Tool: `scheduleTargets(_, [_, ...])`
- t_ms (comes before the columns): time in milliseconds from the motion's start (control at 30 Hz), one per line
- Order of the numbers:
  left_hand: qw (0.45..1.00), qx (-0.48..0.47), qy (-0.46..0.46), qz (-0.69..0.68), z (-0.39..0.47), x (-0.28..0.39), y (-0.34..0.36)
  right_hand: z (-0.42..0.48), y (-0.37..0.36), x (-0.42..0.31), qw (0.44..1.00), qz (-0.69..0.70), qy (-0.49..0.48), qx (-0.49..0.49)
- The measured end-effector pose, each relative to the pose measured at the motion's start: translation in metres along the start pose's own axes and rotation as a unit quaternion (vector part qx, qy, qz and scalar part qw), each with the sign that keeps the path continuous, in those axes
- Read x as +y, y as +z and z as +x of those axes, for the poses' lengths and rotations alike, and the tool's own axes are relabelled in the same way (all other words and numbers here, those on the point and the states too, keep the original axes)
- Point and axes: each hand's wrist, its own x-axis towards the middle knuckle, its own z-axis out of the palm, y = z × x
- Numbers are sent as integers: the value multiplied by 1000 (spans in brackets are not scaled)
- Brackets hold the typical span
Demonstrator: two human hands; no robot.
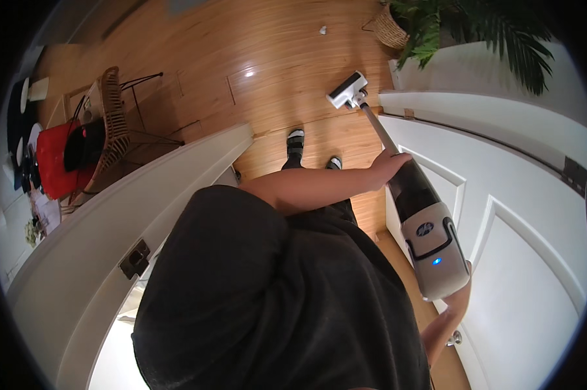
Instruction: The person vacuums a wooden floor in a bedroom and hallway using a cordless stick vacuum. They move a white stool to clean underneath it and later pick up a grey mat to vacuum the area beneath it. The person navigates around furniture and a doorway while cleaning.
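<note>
A cordless stick vacuum cleaner (427, 229) slants from lower right to upper middle, a blue light lit on its beige body. My left hand (392, 168) is closed around it where the tube (379, 127) meets the dark dust bin. My right hand (461, 287) is at the rear end of the body, its fingers mostly hidden behind it; it appears to grip the handle there. The white floor head (347, 90) is at the tube's far end, over the wood floor ahead of my feet; whether it touches the floor I cannot tell.
A white panelled door (522, 253) stands open at right, close beside the vacuum. The door frame (176, 195) runs along my left. Beyond it is a wicker chair (112, 112) with a red item (54, 156). A potted plant's woven basket (390, 28) and a small white scrap (322, 30) lie ahead.
</note>
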Motion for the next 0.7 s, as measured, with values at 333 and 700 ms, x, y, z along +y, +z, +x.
scheduleTargets(333, [974, -10, 27, -225, -69, 29, -116, 102, -3, -138, 971, -40, -24, -234])
scheduleTargets(700, [905, 262, 187, -278, -76, 29, -278, 196, 113, -206, 894, 31, -249, -371])
